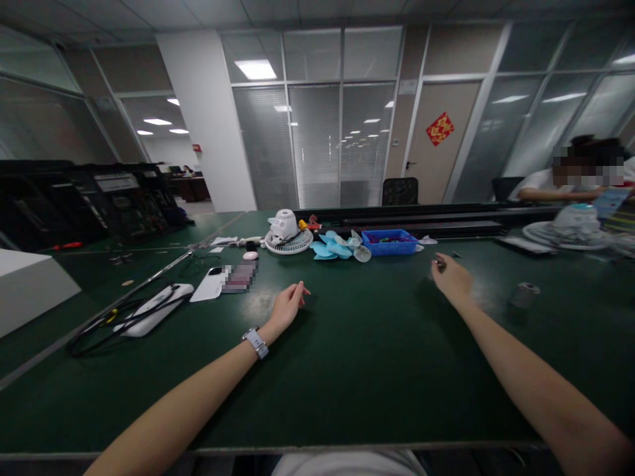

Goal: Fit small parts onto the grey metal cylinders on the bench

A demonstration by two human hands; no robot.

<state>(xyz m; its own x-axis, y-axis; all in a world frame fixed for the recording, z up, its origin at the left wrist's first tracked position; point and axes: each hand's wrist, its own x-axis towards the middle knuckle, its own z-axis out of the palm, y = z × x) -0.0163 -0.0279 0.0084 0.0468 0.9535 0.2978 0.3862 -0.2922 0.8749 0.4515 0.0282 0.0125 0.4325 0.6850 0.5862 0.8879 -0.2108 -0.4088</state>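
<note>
My left hand (286, 307), with a watch (256, 342) on its wrist, hovers at or just over the green table (357, 377). Its fingers are loosely bent and slightly apart, and nothing shows in them. Farther right, my right hand (454, 281) is closed, the fingertips pinched round a small dark piece (441, 264) too small to name. A grey metal cylinder (526, 294) stands to the right of that hand. Ahead, between the hands, lie light-blue fan blades (330, 247) and a blue tray (389, 243) of small parts. White fan parts (288, 233) sit to their left.
On the left lie a white phone (208, 284) and a white power bank (157, 311) with black cables. A white box (30, 291) stands at the far left. Black rails (426, 221) run along the back. Another person (546, 185) works at the right beside more fan parts (570, 228).
</note>
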